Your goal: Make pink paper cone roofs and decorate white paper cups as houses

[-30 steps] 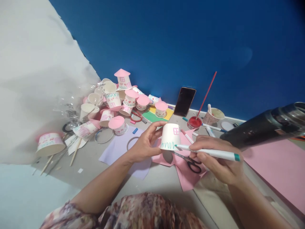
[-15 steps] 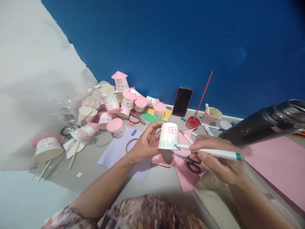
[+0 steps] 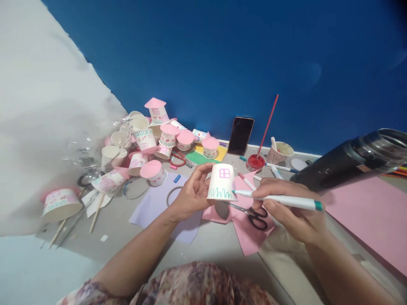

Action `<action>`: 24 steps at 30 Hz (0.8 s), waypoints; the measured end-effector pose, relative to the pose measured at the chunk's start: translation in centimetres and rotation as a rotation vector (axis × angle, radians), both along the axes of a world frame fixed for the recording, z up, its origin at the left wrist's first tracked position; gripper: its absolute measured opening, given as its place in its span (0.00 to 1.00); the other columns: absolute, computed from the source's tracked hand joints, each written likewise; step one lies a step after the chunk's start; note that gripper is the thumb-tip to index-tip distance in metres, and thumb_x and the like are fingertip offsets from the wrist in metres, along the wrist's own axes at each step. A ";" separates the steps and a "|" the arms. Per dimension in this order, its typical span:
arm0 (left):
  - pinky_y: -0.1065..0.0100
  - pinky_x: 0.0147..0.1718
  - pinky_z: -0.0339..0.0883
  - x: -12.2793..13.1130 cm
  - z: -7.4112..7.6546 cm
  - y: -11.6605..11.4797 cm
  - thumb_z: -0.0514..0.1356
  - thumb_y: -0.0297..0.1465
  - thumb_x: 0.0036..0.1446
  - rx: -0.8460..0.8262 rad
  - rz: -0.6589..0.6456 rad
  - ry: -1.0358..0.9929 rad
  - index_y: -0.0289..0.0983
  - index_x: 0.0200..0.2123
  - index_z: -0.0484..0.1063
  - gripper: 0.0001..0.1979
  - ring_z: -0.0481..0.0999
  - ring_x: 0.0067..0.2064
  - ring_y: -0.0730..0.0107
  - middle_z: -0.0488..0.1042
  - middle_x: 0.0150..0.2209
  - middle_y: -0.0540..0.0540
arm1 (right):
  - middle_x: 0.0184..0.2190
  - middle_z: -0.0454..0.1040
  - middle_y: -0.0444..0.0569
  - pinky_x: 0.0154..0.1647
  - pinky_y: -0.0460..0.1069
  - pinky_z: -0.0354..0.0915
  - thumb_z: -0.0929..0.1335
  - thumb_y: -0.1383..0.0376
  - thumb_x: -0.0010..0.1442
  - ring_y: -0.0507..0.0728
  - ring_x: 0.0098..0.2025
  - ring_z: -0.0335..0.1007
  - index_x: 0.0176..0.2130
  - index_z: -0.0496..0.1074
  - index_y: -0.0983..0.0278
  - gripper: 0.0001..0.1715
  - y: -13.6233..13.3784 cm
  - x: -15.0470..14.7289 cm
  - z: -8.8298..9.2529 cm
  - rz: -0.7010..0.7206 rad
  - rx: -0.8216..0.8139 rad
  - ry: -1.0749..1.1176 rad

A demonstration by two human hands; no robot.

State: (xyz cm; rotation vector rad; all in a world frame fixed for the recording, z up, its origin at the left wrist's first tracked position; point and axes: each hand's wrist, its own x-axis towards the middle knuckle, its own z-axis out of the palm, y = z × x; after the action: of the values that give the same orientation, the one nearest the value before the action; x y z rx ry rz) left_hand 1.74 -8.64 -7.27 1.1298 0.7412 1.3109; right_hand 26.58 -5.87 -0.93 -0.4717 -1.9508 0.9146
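My left hand (image 3: 196,188) grips a white paper cup (image 3: 219,182) from its left side, the cup upside down with its rim at the bottom. A pink window and a band of green zigzag strokes are drawn on the cup. In my right hand (image 3: 291,203) is a green felt-tip marker (image 3: 286,201), held like a pen, its tip at the lower right of the cup by the green strokes. Below the cup, scissors with black handles (image 3: 257,218) lie on cut pink paper (image 3: 246,241).
Decorated paper cups with pink paper roofs (image 3: 155,111) crowd the left back. A phone (image 3: 241,135) leans on the blue wall. Nearby stand a red paint jar (image 3: 255,163) and a patterned cup (image 3: 280,153). A dark flask (image 3: 343,159) tilts at right. Purple paper (image 3: 149,212) lies at left.
The cup has turned slightly in my left hand, so the window sits further left on it. The green zigzag now reaches further along the cup's bottom edge.
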 end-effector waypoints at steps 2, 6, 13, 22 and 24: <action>0.61 0.55 0.69 -0.1 0.0 -0.1 0.75 0.30 0.50 -0.008 -0.004 0.010 0.46 0.60 0.66 0.36 0.72 0.60 0.55 0.69 0.62 0.40 | 0.26 0.79 0.47 0.25 0.51 0.66 0.68 0.69 0.67 0.56 0.24 0.72 0.46 0.78 0.60 0.10 -0.1 0.1 0.0 -0.010 -0.017 0.012; 0.60 0.57 0.67 -0.2 -0.1 -0.1 0.76 0.30 0.49 -0.001 0.019 0.045 0.46 0.60 0.66 0.37 0.70 0.63 0.53 0.68 0.62 0.40 | 0.28 0.79 0.46 0.28 0.51 0.67 0.67 0.69 0.67 0.56 0.26 0.73 0.46 0.78 0.59 0.11 -0.2 0.3 -0.2 0.046 -0.049 0.009; 0.63 0.55 0.69 0.0 -0.1 -0.2 0.75 0.28 0.50 0.000 -0.003 0.032 0.46 0.60 0.66 0.36 0.72 0.61 0.57 0.69 0.61 0.41 | 0.27 0.79 0.47 0.26 0.51 0.68 0.69 0.68 0.68 0.56 0.25 0.72 0.47 0.78 0.60 0.10 -0.2 0.1 -0.4 -0.029 -0.059 0.023; 0.61 0.53 0.71 0.1 -0.1 0.0 0.75 0.30 0.49 0.028 -0.001 0.025 0.46 0.59 0.67 0.35 0.74 0.58 0.55 0.69 0.61 0.40 | 0.26 0.79 0.47 0.24 0.50 0.69 0.68 0.65 0.69 0.56 0.24 0.74 0.46 0.79 0.60 0.09 -0.5 0.8 -0.5 0.006 -0.173 0.048; 0.61 0.54 0.70 0.1 -0.1 0.1 0.76 0.31 0.49 0.029 0.011 0.032 0.45 0.59 0.66 0.36 0.74 0.59 0.55 0.69 0.60 0.40 | 0.26 0.79 0.46 0.24 0.50 0.69 0.68 0.65 0.69 0.56 0.24 0.75 0.46 0.79 0.60 0.09 -0.4 0.9 -0.7 -0.004 -0.168 0.052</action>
State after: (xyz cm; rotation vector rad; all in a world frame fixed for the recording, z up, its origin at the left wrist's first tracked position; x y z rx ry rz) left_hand 1.86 -8.58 -7.32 1.1740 0.7552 1.3185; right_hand 27.46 -6.28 -1.64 -0.5429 -1.8340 1.0828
